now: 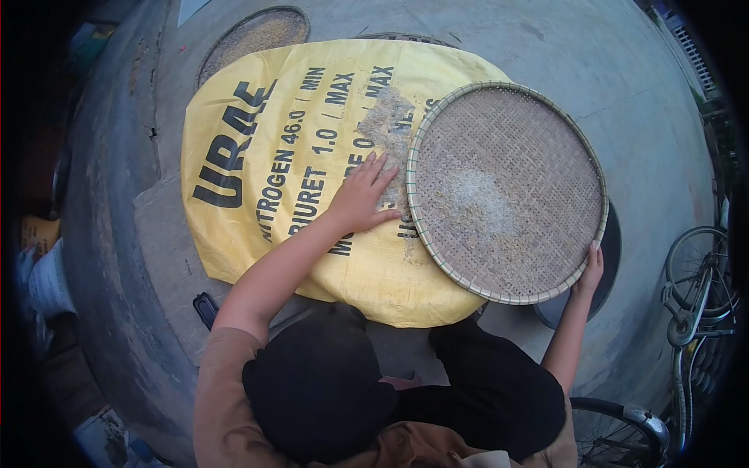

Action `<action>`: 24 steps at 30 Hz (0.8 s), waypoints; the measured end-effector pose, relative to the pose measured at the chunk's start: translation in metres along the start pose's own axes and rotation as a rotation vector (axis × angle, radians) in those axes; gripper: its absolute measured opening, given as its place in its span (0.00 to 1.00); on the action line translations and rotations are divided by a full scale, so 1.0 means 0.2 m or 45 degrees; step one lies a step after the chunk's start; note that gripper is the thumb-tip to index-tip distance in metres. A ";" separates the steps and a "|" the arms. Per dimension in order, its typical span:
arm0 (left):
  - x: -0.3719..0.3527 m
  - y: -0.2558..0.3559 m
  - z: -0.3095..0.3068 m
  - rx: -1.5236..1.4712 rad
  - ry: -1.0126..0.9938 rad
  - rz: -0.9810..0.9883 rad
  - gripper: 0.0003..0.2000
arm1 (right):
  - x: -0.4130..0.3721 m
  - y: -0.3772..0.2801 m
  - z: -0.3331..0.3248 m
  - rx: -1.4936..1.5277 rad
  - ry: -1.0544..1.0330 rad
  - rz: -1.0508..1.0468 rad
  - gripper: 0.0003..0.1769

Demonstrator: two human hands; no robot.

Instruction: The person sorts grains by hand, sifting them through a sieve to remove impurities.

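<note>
A yellow sack with black print (312, 148) lies spread on the ground in front of my knees. My left hand (364, 193) rests on it with fingers spread, beside a scattered patch of husks or grain (386, 121). A round woven tray (515, 132) covers the sack's right part, and my right hand (592, 269) grips its lower right rim. Pale grains (476, 204) lie on the tray's left and lower middle.
Another round tray holding grain (261, 39) sits beyond the sack at the upper left. A dark basin (612, 261) is partly under the woven tray. Bicycles (698, 281) stand at the right. A black sandal (205, 310) lies near the sack's lower left.
</note>
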State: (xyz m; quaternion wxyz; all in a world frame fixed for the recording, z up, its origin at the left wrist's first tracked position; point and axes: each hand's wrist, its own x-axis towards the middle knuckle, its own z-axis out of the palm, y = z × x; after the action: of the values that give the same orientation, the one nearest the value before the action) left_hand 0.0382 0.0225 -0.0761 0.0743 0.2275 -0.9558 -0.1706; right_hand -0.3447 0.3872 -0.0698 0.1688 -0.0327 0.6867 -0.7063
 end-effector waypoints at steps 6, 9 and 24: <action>-0.02 0.01 0.00 -0.098 0.060 0.092 0.26 | 0.01 0.03 -0.02 -0.042 -0.006 0.003 0.17; 0.08 -0.08 0.00 0.118 0.024 0.060 0.15 | -0.03 -0.01 0.03 -0.003 -0.029 0.018 0.17; 0.37 0.21 -0.21 -0.823 -0.171 -0.039 0.20 | -0.06 -0.03 0.07 -0.072 -0.072 -0.077 0.20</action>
State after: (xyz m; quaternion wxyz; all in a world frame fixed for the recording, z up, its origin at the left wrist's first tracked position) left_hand -0.0348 0.0115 -0.0165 0.0770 0.1946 -0.8515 -0.4808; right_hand -0.3300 0.3771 -0.0614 0.1659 -0.0780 0.7001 -0.6901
